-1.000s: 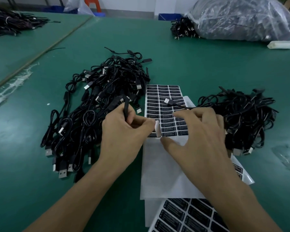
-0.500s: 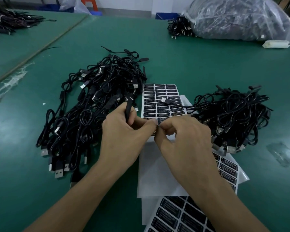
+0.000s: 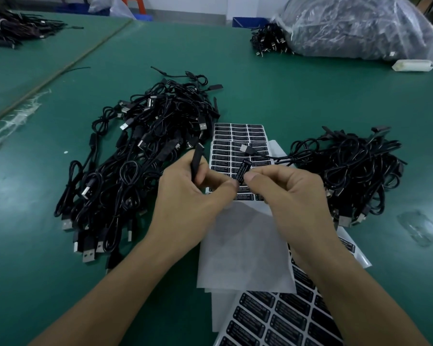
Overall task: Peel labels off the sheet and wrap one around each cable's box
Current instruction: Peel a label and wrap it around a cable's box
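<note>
One label (image 3: 242, 171) is now peeled off the sheet (image 3: 238, 138) that my right hand (image 3: 293, 196) was picking at a second ago. Its fingers pinch the label above mid-tabletop (image 3: 285, 96), my left hand (image 3: 185, 196) grips the cable's box (image 3: 196, 158), and wrapping looks next.

Cable box (image 3: 196, 159) in left hand (image 3: 185, 198), label (image 3: 243, 171) in right hand (image 3: 293, 196)

Two hands (image 3: 185, 198) (image 3: 293, 196), four cable piles (image 3: 135, 158) (image 3: 350, 171) (image 3: 13, 28) (image 3: 268, 41), one bag (image 3: 355, 28).
</note>
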Tool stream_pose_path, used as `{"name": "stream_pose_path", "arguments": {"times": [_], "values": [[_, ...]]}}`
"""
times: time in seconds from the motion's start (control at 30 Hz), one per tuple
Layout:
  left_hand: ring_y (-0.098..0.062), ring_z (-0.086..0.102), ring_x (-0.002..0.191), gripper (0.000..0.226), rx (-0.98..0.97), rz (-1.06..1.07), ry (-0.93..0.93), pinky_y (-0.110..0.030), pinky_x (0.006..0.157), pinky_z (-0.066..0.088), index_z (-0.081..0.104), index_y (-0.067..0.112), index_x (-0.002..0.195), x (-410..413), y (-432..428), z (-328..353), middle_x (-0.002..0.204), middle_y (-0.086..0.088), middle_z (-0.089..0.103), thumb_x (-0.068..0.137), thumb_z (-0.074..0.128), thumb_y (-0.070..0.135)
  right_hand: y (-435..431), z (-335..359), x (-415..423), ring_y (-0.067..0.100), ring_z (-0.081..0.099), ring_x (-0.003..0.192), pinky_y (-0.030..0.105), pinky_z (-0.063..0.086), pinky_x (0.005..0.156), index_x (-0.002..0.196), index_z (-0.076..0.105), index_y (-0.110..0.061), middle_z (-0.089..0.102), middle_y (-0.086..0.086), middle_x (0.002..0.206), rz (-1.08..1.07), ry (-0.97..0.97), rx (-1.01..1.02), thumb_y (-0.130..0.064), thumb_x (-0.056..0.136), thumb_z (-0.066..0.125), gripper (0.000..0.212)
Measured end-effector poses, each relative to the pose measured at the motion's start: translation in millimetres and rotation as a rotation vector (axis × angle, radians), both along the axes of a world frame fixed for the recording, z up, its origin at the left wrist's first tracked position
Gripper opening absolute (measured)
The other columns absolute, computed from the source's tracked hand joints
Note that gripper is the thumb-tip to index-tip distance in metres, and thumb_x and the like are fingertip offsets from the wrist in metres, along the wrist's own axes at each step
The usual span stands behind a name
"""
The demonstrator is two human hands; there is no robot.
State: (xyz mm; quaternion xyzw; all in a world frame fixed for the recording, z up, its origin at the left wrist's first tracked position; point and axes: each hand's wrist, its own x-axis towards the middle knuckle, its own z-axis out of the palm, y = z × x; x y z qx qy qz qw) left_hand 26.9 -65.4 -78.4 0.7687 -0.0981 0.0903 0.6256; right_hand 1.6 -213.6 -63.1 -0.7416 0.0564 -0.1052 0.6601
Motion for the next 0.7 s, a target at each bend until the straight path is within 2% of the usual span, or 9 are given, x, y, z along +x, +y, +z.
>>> {"name": "stream_pose_path", "arguments": {"times": [0.07, 0.13, 0.2, 0.27, 0.4, 0.5, 0.57, 0.63, 0.7], "values": [[-0.033, 0.067, 0.073, 0.048, -0.004, -0.004, -0.001, -0.050, 0.071, 0.054, 0.031, 0.019, 0.071, 0.1, 0.1, -0.7, 0.069, 0.000, 0.072, 0.081, 0.077, 0.007, 0.4, 0.1, -0.1, -0.001, 0.053, 0.054, 0.011, 0.046, 0.056, 0.069, 0.077, -0.021, 0.066, -0.008, 0.059, -0.002, -0.006, -0.004, -0.013, 0.086, 0.073, 0.019], [-0.028, 0.064, 0.068, 0.041, 0.000, -0.041, -0.008, -0.047, 0.071, 0.054, 0.035, 0.018, 0.072, -1.6, 0.0, -0.9, 0.065, 0.004, 0.066, 0.083, 0.073, 0.030, 0.9, 0.2, -0.3, 0.002, 0.055, 0.057, 0.012, 0.048, 0.057, 0.069, 0.077, -0.023, 0.070, -0.001, 0.065, -0.024, -0.033, -0.021, -0.013, 0.086, 0.073, 0.020], [-0.027, 0.057, 0.067, 0.043, 0.020, -0.102, 0.013, -0.032, 0.068, 0.052, 0.046, 0.012, 0.077, -3.5, -1.6, -0.3, 0.067, -0.002, 0.062, 0.085, 0.053, 0.053, 0.4, 0.2, -0.4, 0.003, 0.053, 0.057, 0.015, 0.046, 0.055, 0.072, 0.076, -0.024, 0.067, 0.000, 0.064, -0.064, -0.081, -0.027, -0.014, 0.088, 0.072, 0.019], [-0.025, 0.055, 0.071, 0.058, 0.080, -0.140, 0.036, -0.017, 0.062, 0.044, 0.053, 0.007, 0.082, -4.0, -2.0, -1.4, 0.074, -0.002, 0.062, 0.084, 0.033, 0.060, 0.3, 1.1, -1.0, 0.004, 0.053, 0.058, 0.016, 0.045, 0.055, 0.080, 0.075, -0.026, 0.066, -0.001, 0.067, -0.086, -0.126, 0.011, -0.015, 0.090, 0.071, 0.015], [-0.025, 0.043, 0.061, 0.038, 0.162, -0.195, 0.008, -0.040, 0.059, 0.039, 0.044, 0.020, 0.077, -5.8, -0.7, -0.1, 0.070, -0.010, 0.049, 0.087, 0.028, 0.053, 6.0, 2.6, -3.3, 0.003, 0.067, 0.073, 0.016, 0.052, 0.066, 0.110, 0.065, -0.035, 0.074, -0.001, 0.083, -0.019, -0.152, 0.091, -0.019, 0.090, 0.071, 0.026], [-0.033, 0.046, 0.062, 0.036, 0.215, -0.268, -0.038, -0.051, 0.057, 0.038, 0.048, 0.017, 0.082, -6.8, -0.3, -0.1, 0.068, -0.012, 0.051, 0.094, 0.036, 0.048, 7.7, 2.1, -3.5, 0.003, 0.071, 0.079, 0.017, 0.054, 0.073, 0.116, 0.059, -0.037, 0.075, -0.009, 0.083, 0.006, -0.171, 0.060, -0.013, 0.086, 0.075, 0.042], [-0.028, 0.046, 0.058, 0.032, 0.231, -0.296, -0.051, -0.047, 0.054, 0.040, 0.052, 0.013, 0.083, -6.2, -0.8, -1.2, 0.068, -0.009, 0.053, 0.100, 0.044, 0.040, 5.5, 2.4, -2.7, 0.003, 0.072, 0.078, 0.014, 0.054, 0.073, 0.116, 0.058, -0.035, 0.076, -0.009, 0.081, 0.000, -0.178, 0.070, -0.005, 0.085, 0.075, 0.046], [-0.011, 0.044, 0.053, 0.026, 0.266, -0.263, -0.100, -0.026, 0.048, 0.038, 0.058, 0.012, 0.082, -3.5, 0.9, -3.3, 0.065, -0.003, 0.055, 0.103, 0.053, 0.027, 2.7, 2.1, -1.5, 0.002, 0.072, 0.076, 0.012, 0.053, 0.071, 0.115, 0.056, -0.035, 0.076, -0.010, 0.078, -0.017, -0.172, 0.090, -0.004, 0.084, 0.076, 0.048], [-0.007, 0.052, 0.059, 0.021, 0.339, -0.185, -0.161, -0.015, 0.054, 0.037, 0.064, 0.016, 0.081, -0.8, 3.6, -3.7, 0.065, 0.007, 0.058, 0.100, 0.058, 0.023, 0.1, 1.0, 0.0, 0.002, 0.072, 0.075, 0.012, 0.052, 0.070, 0.115, 0.055, -0.035, 0.076, -0.009, 0.078, -0.038, -0.168, 0.114, -0.005, 0.084, 0.077, 0.048]]}}
